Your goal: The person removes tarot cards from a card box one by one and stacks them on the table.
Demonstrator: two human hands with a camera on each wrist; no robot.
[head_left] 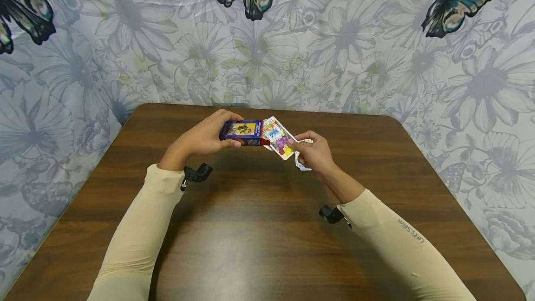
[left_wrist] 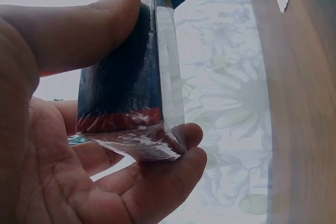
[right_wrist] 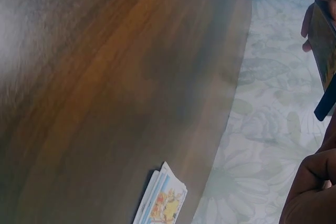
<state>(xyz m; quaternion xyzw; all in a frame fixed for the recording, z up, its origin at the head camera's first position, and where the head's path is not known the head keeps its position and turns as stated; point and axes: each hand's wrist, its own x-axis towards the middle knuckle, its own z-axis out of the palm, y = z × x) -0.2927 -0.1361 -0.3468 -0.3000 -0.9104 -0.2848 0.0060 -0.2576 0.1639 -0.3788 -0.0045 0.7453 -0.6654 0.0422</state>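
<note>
My left hand point(head_left: 205, 136) grips a dark blue card box point(head_left: 242, 133) with a yellow picture on its front, thumb on the near side. In the left wrist view the box point(left_wrist: 123, 77) has a red band and clear plastic film round its lower end. My right hand point(head_left: 315, 152) pinches a colourful picture card point(head_left: 277, 136) by its lower right part, and the card's upper left overlaps the box's right end. Curled fingers of the right hand point(right_wrist: 312, 192) show at the edge of the right wrist view.
A small stack of cards point(right_wrist: 165, 203) lies on the brown wooden table point(head_left: 234, 226), partly hidden behind the right hand in the head view. Beyond the table's far edge hangs a flowered cloth point(head_left: 259, 59) with butterflies. Each wrist bears a black camera mount point(head_left: 198, 172).
</note>
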